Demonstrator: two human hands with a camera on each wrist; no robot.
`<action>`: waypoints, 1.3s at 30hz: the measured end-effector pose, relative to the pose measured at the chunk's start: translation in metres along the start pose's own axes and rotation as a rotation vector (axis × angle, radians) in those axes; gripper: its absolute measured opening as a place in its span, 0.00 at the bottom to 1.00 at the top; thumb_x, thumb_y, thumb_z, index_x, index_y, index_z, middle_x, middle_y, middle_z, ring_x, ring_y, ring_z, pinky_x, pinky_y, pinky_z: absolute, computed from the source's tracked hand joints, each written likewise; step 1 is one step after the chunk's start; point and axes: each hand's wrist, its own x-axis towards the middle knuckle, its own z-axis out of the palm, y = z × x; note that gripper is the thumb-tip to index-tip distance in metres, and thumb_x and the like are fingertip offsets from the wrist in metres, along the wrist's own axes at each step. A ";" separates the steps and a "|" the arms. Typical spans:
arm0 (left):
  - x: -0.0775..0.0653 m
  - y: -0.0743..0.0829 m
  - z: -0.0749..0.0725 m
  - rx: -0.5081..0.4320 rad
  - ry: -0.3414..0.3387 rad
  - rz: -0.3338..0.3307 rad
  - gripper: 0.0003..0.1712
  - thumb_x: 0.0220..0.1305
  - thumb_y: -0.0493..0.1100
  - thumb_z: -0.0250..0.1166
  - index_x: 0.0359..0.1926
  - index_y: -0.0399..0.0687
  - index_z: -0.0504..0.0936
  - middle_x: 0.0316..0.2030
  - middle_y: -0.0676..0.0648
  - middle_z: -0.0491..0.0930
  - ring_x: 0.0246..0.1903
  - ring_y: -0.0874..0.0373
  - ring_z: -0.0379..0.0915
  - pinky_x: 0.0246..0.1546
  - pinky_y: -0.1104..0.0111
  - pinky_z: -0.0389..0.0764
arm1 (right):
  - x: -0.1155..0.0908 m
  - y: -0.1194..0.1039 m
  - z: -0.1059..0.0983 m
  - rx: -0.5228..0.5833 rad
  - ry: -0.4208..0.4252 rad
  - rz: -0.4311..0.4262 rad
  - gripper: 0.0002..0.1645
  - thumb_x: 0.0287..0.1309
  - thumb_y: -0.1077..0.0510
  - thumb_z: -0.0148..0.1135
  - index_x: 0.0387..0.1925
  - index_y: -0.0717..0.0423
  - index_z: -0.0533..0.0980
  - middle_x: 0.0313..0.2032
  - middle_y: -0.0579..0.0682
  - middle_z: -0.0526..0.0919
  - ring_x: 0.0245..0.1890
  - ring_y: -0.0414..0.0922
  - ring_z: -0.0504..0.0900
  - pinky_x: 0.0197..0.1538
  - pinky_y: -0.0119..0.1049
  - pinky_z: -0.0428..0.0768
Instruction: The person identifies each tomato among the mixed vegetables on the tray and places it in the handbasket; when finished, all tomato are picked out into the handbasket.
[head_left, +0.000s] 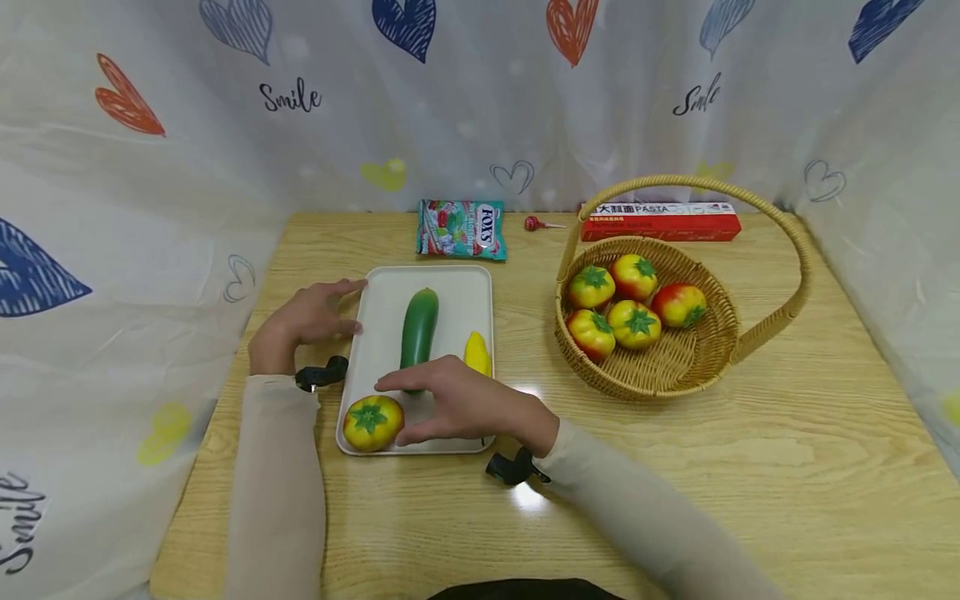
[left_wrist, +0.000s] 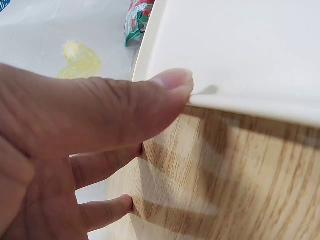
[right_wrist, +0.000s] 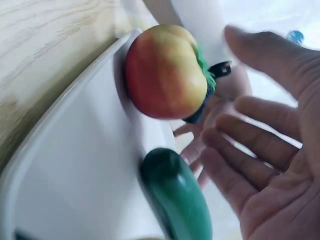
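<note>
A white tray (head_left: 465, 287) lies on the table. On it are a dark green toy cucumber (head_left: 420, 325), a yellow-and-red toy fruit with a green leafy top (head_left: 373, 423) at the near left corner, and a slim yellow piece (head_left: 477, 353) partly hidden behind my right hand. My left hand (head_left: 311, 321) is at the tray's left edge; in the left wrist view its thumb (left_wrist: 125, 110) meets the rim. Over the tray's near part, my right hand (head_left: 457, 400) has fingers and thumb spread beside the leafy-topped fruit. The right wrist view shows a gap between this hand and the fruit (right_wrist: 162, 72).
To the right stands a wicker basket (head_left: 675, 367) with a tall handle, holding several similar toy fruits (head_left: 634, 323). Along the back lie a teal candy bag (head_left: 457, 229), a red lollipop (head_left: 532, 223) and a red pasta box (head_left: 667, 225). A printed curtain (head_left: 465, 108) surrounds the table.
</note>
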 end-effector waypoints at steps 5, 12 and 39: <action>0.000 -0.002 0.001 -0.021 -0.002 -0.006 0.47 0.75 0.45 0.71 0.87 0.50 0.59 0.85 0.30 0.53 0.83 0.27 0.50 0.81 0.32 0.59 | 0.015 -0.004 0.010 -0.203 -0.078 0.010 0.38 0.63 0.46 0.82 0.70 0.53 0.80 0.67 0.45 0.87 0.67 0.39 0.84 0.74 0.29 0.76; -0.001 -0.002 0.002 -0.017 0.005 0.006 0.47 0.75 0.45 0.71 0.87 0.50 0.60 0.85 0.30 0.53 0.84 0.27 0.49 0.81 0.33 0.59 | 0.018 -0.011 0.018 -0.253 -0.100 0.000 0.33 0.66 0.51 0.80 0.69 0.52 0.81 0.64 0.45 0.88 0.63 0.38 0.85 0.71 0.27 0.78; 0.001 -0.001 0.002 -0.004 0.002 -0.022 0.48 0.75 0.46 0.72 0.87 0.50 0.59 0.86 0.32 0.54 0.84 0.28 0.50 0.81 0.34 0.60 | -0.093 -0.008 -0.045 0.045 0.157 0.121 0.33 0.63 0.52 0.82 0.68 0.45 0.82 0.68 0.43 0.85 0.66 0.41 0.84 0.69 0.44 0.85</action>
